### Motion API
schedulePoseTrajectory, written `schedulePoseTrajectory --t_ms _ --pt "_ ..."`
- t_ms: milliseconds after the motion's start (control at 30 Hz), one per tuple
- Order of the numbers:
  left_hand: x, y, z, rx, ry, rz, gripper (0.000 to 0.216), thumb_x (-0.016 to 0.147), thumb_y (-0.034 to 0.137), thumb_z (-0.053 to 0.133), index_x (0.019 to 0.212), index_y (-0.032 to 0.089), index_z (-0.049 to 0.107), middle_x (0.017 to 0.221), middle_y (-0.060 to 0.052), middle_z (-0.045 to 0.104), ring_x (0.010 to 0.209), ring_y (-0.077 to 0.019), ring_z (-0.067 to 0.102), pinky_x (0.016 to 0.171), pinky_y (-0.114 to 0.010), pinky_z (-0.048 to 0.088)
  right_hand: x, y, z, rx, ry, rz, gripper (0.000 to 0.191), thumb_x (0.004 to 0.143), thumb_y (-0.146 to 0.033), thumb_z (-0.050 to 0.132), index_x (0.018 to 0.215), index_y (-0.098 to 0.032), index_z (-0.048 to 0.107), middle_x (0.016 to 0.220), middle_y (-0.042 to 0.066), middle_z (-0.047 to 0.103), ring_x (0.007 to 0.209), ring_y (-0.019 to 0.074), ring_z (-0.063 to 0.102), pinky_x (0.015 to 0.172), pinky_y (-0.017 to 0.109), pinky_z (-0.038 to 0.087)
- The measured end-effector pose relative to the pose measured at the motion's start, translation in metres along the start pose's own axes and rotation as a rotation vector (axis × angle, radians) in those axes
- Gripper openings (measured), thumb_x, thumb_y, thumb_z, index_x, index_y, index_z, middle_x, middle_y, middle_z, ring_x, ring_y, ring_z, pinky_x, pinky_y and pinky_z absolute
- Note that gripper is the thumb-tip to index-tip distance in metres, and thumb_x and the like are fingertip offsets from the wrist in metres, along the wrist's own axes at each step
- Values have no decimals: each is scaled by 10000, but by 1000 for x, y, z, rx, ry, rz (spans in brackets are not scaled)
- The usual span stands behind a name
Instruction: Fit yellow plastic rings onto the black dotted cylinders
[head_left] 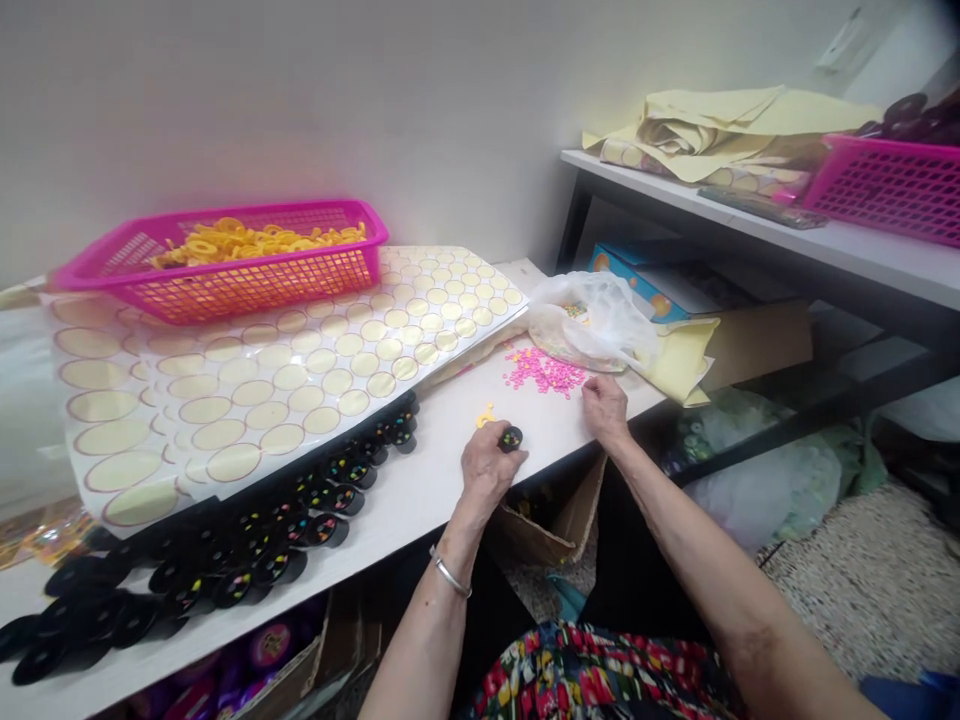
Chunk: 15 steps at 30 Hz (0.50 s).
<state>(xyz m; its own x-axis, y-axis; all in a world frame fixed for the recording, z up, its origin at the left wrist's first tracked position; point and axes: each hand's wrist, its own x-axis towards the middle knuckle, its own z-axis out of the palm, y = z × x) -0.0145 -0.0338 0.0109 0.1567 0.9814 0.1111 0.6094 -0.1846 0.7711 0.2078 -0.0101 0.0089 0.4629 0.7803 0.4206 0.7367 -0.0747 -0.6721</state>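
Note:
My left hand point(486, 465) is closed around a small round black cup point(511, 438), its open end facing up with tiny coloured bits inside. A few yellow pieces point(486, 415) lie on the table just beyond that hand. My right hand point(604, 408) is closed at the edge of a scatter of small pink beads point(544, 371); its fingertips are curled out of sight, so whatever they pinch is hidden. Behind the beads slumps a clear plastic bag point(592, 320) with small coloured pieces in it. Rows of similar black cups point(322, 528) with coloured bits stand to the left.
A pink basket point(255, 290) of yellow rings sits on sheets of round stickers point(285, 380). Right of the table is a shelf point(690, 203) with folded yellow paper point(720, 125) and another pink basket point(892, 190). Beneath the table edge stands an open cardboard box point(551, 540).

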Motion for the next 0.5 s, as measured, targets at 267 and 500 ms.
schedulePoseTrajectory --t_ms 267,500 --pt "3 0 1 -6 23 -3 326 594 274 687 912 226 630 890 -1 648 836 -172 582 752 -283 441 5 18 -2 59 -264 -89 111 712 -272 535 678 -196 608 718 -4 532 670 135 509 640 255 383" --pt "5 3 2 -10 9 10 300 606 249 683 899 215 625 873 4 643 804 -156 579 734 -274 438 -1 4 -1 -306 -323 -264 200 821 -271 454 735 -196 618 806 45 551 820 178 501 696 273 364"
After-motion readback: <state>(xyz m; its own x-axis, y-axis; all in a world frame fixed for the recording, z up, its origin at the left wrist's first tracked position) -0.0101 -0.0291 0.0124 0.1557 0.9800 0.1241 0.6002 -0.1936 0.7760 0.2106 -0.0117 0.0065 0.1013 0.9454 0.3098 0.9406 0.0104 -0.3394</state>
